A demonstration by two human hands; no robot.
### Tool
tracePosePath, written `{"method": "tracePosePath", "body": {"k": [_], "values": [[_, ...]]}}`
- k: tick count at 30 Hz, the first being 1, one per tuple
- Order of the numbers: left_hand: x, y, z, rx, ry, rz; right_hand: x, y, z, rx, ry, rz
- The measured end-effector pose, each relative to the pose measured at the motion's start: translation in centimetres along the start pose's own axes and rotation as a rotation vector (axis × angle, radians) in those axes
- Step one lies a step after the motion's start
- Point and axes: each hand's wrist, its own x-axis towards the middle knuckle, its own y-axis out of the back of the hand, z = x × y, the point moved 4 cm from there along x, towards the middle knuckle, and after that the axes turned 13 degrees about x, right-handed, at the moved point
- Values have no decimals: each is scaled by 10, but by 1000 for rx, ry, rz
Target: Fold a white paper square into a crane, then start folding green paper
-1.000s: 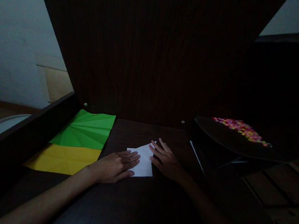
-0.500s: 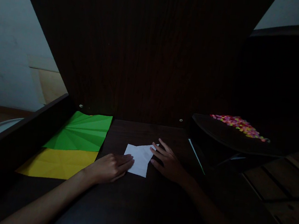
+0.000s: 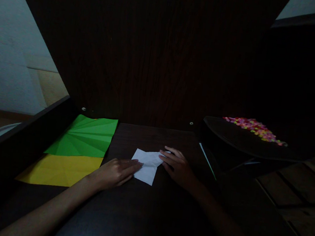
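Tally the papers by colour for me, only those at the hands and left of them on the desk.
White paper: 1
Green sheet: 1
Yellow sheet: 1
Total showing: 3; anything hidden underneath can't be counted.

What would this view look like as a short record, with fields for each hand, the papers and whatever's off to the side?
Left hand: fingers on the left part of the white paper
Right hand: fingers apart, at the white paper's right corner
White paper: folded, on the dark table
Left side: creased green sheet overlapping a yellow sheet
Right side: small pink, red and yellow pieces on a dark curved surface
Light: dim
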Motion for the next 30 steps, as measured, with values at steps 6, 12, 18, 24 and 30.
{"method": "tracePosePath", "body": {"k": [6,12,18,24,30], "values": [[2,6,1,-65,69,12,4,1,-2,22,-38,66],[1,7,0,-81,84,15,6,9,-9,30,-31,127],[5,13,1,-89,89,64,6,13,-12,82,-38,154],[5,13,1,-13,102,112,7,15,-16,99,1,176],[1,7,-7,-40,103,246,8,17,-20,114,24,187]]}}
